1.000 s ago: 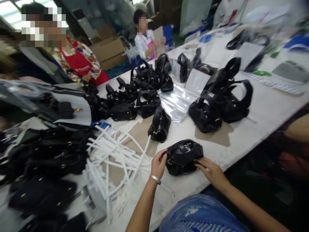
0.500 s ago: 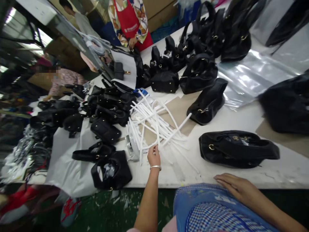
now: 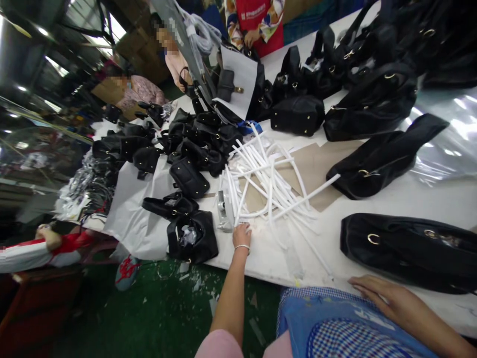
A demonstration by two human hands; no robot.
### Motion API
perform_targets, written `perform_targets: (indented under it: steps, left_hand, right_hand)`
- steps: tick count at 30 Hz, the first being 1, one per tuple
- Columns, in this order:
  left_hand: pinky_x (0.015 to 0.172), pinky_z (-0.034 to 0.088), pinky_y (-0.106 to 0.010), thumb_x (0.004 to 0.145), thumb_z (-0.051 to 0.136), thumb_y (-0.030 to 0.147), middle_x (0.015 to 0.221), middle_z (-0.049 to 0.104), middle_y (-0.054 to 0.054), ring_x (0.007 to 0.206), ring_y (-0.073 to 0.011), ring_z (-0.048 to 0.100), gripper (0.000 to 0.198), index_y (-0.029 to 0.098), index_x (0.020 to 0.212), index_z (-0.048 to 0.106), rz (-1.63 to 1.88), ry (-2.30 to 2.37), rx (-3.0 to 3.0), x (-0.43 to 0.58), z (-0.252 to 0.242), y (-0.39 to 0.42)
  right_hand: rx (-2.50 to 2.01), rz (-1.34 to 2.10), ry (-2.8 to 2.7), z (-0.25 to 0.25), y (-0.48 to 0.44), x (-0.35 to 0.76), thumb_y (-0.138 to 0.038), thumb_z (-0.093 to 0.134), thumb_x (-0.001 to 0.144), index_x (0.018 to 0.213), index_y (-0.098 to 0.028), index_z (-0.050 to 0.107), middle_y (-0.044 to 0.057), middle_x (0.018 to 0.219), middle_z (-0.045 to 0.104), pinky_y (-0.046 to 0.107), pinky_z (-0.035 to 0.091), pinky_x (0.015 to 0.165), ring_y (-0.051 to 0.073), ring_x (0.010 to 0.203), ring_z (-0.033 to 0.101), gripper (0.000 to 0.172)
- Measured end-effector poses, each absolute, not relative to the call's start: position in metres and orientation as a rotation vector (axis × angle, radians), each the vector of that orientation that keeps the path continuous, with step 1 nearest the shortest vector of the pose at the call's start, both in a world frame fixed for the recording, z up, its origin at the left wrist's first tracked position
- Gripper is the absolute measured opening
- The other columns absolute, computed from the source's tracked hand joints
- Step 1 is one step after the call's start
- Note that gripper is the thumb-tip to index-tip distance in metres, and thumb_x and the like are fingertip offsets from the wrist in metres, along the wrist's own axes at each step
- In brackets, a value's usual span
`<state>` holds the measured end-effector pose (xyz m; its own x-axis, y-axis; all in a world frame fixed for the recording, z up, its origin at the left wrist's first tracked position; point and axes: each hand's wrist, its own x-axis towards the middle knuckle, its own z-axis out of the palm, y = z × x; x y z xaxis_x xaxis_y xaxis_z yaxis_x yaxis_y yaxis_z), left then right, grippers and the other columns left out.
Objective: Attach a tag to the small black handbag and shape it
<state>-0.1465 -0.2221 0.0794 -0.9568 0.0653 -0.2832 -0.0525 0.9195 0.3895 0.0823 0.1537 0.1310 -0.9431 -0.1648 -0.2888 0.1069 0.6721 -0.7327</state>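
My left hand (image 3: pixel 242 235), with a silver bracelet at the wrist, reaches to the near end of a loose pile of white foam strips (image 3: pixel 269 175) on the white table (image 3: pixel 372 201); its fingers touch a strip end beside a small grey device (image 3: pixel 225 211). Whether they grip it is unclear. My right hand (image 3: pixel 380 296) lies flat at the table's near edge, palm down, holding nothing. Just beyond it lies a flat black handbag (image 3: pixel 410 248) with gold rings.
Several black handbags (image 3: pixel 372 99) crowd the far side, and more black bags (image 3: pixel 186 149) lie at left on grey sheeting (image 3: pixel 130 219). Brown card (image 3: pixel 316 164) lies under the strips; clear plastic (image 3: pixel 450 144) is at right. A person in a red apron (image 3: pixel 257 20) stands opposite.
My left hand left the black handbag and reached left to the white strips. My right hand let the bag go and rests at the table edge. My view swung left and down.
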Motion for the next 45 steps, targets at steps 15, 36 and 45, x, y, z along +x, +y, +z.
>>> perform_targets:
  steps: [15,36,45]
  left_hand:
    - [0.107,0.036,-0.037,0.072,0.071,0.013,0.123,0.056,-0.008,0.118,-0.0238,0.047,0.036,0.018,0.107,0.061,0.594,2.729,0.251,-0.129,0.087,-0.226]
    - [0.067,0.056,-0.037,0.073,0.061,0.064,0.092,0.070,-0.014,0.078,-0.0236,0.068,0.065,0.010,0.109,0.060,1.690,2.150,-0.358,-0.141,0.149,-0.192]
    - [0.061,0.046,-0.026,0.068,0.076,0.046,0.076,0.068,-0.006,0.067,-0.0157,0.061,0.042,0.011,0.089,0.064,2.076,1.592,-0.327,-0.105,0.205,-0.088]
  right_hand:
    - [-0.217,-1.183,2.401,0.146,0.125,0.030,-0.041,0.045,0.092,0.106,-0.028,0.071,0.007,0.107,0.071,0.037,0.054,0.089,0.026,0.098,0.067,0.033]
    - [-0.011,-1.688,2.146,0.183,0.063,-0.035,-0.042,0.061,0.081,0.116,-0.023,0.064,0.009,0.113,0.067,0.032,0.054,0.073,0.019,0.077,0.065,0.040]
    - [0.400,-2.072,1.849,0.189,0.042,-0.052,-0.045,0.068,0.075,0.128,-0.011,0.049,0.006,0.082,0.067,0.027,0.051,0.059,0.016,0.068,0.064,0.066]
